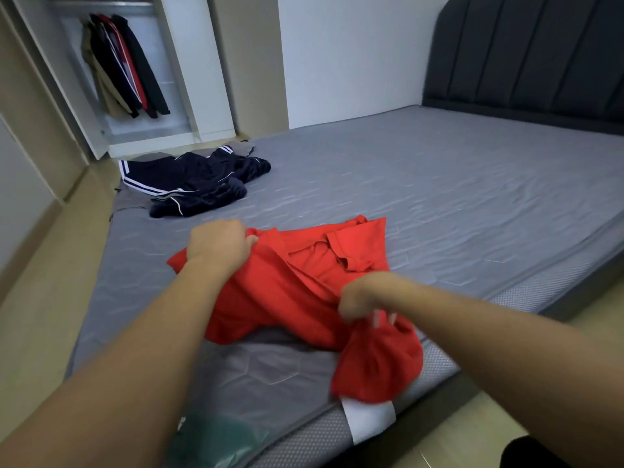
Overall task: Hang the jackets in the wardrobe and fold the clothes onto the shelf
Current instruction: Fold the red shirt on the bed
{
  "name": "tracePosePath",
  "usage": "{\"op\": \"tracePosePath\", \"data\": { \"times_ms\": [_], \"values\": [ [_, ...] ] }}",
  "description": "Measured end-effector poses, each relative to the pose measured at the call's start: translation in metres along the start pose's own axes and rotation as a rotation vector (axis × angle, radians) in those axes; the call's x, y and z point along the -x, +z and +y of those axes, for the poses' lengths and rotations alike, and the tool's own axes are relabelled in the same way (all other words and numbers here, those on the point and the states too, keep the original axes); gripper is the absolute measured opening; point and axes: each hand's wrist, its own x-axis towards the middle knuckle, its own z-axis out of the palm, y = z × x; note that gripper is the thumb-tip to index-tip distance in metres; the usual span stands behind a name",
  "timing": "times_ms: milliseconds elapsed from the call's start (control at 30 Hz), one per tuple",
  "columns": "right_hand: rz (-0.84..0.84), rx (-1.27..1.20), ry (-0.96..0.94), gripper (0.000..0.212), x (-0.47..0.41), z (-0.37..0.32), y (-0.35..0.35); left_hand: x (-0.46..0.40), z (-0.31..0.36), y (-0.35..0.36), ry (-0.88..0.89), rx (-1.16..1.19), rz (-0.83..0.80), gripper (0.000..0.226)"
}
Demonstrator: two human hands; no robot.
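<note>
A red polo shirt (pixel 304 288) lies crumpled on the grey mattress (pixel 422 184), collar facing up. My left hand (pixel 219 244) grips its far left edge near a sleeve. My right hand (pixel 363 295) pinches the fabric at its near right side, and a bunch of cloth hangs below that hand over the mattress edge. A pile of navy clothes with white stripes (pixel 192 180) lies at the mattress's far left corner. Several dark and red jackets (pixel 125 65) hang in the open wardrobe (pixel 189 62) at the back left.
A dark padded headboard (pixel 526 55) stands at the back right. A white tag (pixel 368 420) sticks out of the mattress's near edge. Beige floor runs along the left of the bed and in front of it.
</note>
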Motion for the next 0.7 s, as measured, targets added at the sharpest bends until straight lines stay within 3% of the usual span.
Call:
{"op": "tracePosePath", "data": {
  "times_ms": [100,167,267,367,467,567,700],
  "values": [
    [-0.112,-0.030,0.214,0.045,-0.007,0.064,-0.038,0.001,-0.009,0.018,-0.009,-0.036,-0.064,0.037],
    [-0.122,-0.018,0.330,0.040,-0.019,0.091,-0.060,0.000,-0.006,0.031,0.063,0.009,-0.007,0.036],
    [0.050,0.298,0.391,0.021,-0.048,0.108,-0.088,-0.012,-0.002,0.047,0.207,0.006,0.120,0.044],
    [0.232,0.411,0.366,0.032,-0.090,0.129,-0.110,-0.041,-0.009,0.058,0.234,-0.101,0.059,0.038],
    [0.399,0.205,0.366,0.036,-0.130,0.143,-0.131,-0.082,-0.009,0.071,0.084,-0.198,-0.030,0.021],
    [0.507,0.084,0.375,0.041,-0.173,0.143,-0.148,-0.119,0.005,0.094,-0.130,-0.185,-0.089,0.024],
    [0.592,-0.103,0.433,0.043,-0.240,0.138,-0.141,-0.145,0.019,0.146,-0.535,0.225,-0.200,0.031]
  ]
}}
